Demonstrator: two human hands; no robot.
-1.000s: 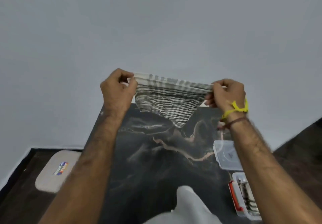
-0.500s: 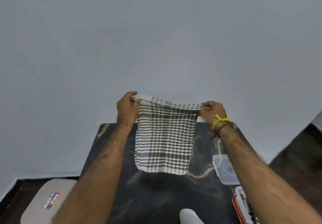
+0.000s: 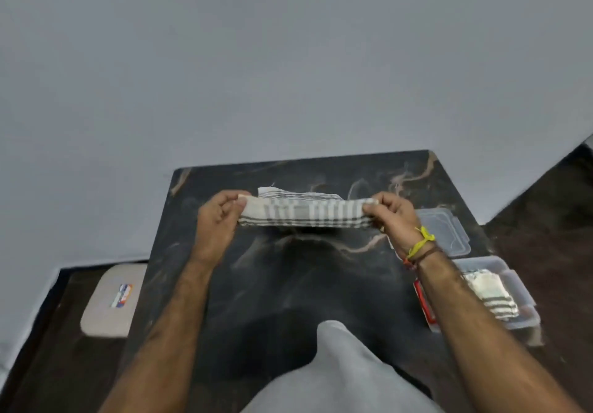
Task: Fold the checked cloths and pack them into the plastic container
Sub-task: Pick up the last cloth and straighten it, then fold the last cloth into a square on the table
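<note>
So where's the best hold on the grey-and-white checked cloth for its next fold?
At its two short ends, one from each side, as the left hand and right hand pinch the grey-and-white checked cloth now: it is a long narrow band stretched across the black marbled table.

You have one view only — a wide-angle camera on your head, looking forward and steeply down. It sits close above the dark marbled table (image 3: 321,284), whose far edge meets the grey wall (image 3: 288,59) filling the upper half. Both forearms reach in from the bottom corners, so your left hand (image 3: 218,220) and right hand (image 3: 394,217) land near mid-frame. The wide lens bends the edges — the floor (image 3: 48,348) curves away at lower left. There is no second view to share any of the scene with.
</note>
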